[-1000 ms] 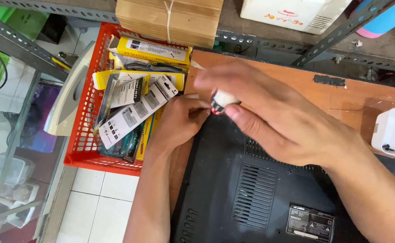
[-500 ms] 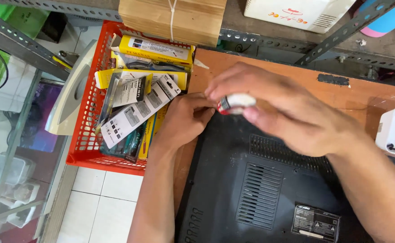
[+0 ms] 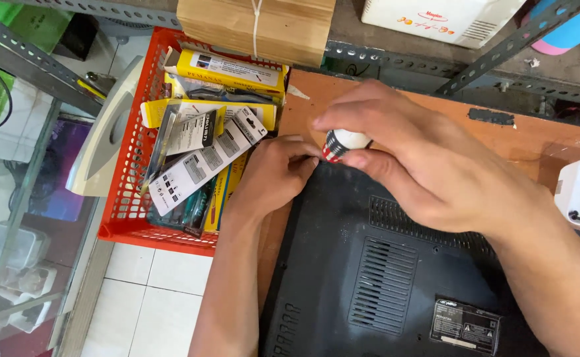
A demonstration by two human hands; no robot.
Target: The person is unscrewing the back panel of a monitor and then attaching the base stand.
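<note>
Gripping a small white tool handle (image 3: 344,143) with red and black bands, the right hand (image 3: 429,165) is held over the top left corner of a black device casing (image 3: 382,277).
The handle is pinched between right thumb and fingers. The left hand (image 3: 273,175) is rested at the casing's corner, fingers curled together. A red basket (image 3: 128,221) of packaged tools is seen just beside it, on the left.
</note>
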